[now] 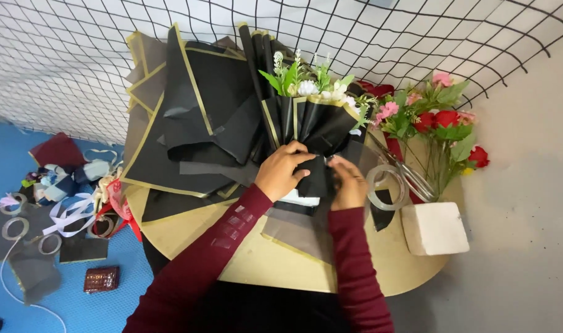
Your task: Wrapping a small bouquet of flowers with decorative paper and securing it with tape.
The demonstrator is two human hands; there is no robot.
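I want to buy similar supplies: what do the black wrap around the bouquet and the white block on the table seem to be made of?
Wrap: likely matte paper or thin plastic film, creasing sharply, gold-edged. Block: probably foam, with a rough, dull white surface. Both hands grip the wrap.

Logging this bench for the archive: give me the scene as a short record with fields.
Surface: round tan wooden table
Left hand: grips the black gold-edged paper bouquet wrap
Right hand: pinches the same wrap at its base
Bouquet contents: small white and green flowers
Beside: clear tape roll, white foam block, red and pink flowers
Behind: loose black paper sheets
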